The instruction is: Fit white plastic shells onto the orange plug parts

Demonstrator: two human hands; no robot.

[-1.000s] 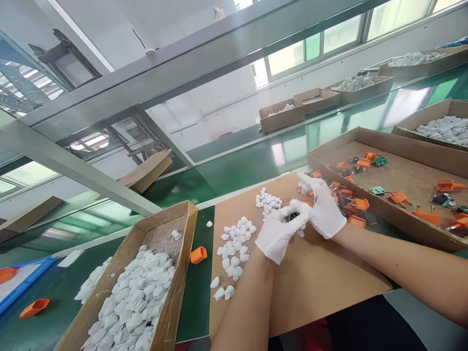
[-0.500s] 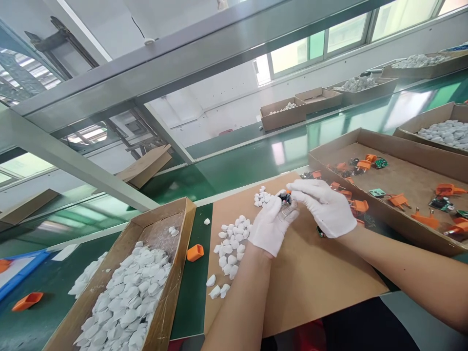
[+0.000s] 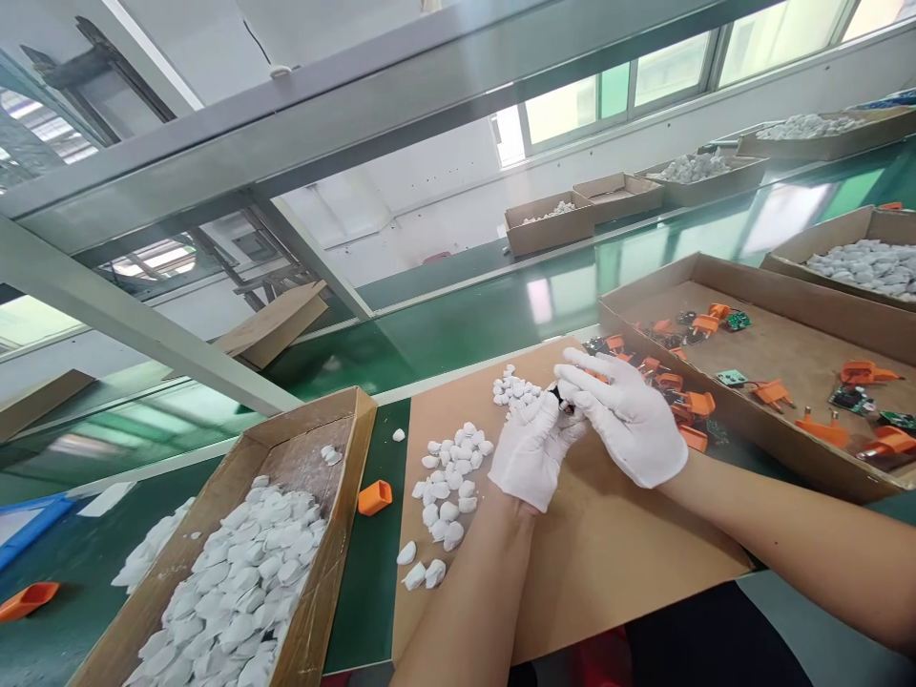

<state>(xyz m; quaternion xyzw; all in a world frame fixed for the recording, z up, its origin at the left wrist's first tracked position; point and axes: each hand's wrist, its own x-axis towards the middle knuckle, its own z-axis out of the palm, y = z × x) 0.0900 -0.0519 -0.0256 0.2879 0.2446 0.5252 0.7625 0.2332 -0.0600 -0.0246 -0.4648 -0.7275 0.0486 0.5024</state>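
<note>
My left hand point(image 3: 528, 452), in a white glove, is closed round a small dark electronic part point(image 3: 556, 393), most of it hidden by the fingers. Against the same part press the thumb and fingertips of my gloved right hand point(image 3: 631, 420), its other fingers stretched out. Both hands are over a brown cardboard sheet point(image 3: 601, 563). Left of them lie loose white rounded pieces point(image 3: 447, 485), with a smaller group of white pieces point(image 3: 513, 389) just beyond the left fingers.
Orange plugs wired to green boards point(image 3: 773, 391) lie in a large cardboard tray point(image 3: 801, 315) at right, others beside it. A box point(image 3: 342, 534) of white pieces stands at left. Near it sits an orange housing point(image 3: 375, 497). A metal beam point(image 3: 322, 134) crosses above.
The dark part has turned and is more covered by my fingers. My right hand has tilted and its fingers have spread slightly. The view has shifted a little.
</note>
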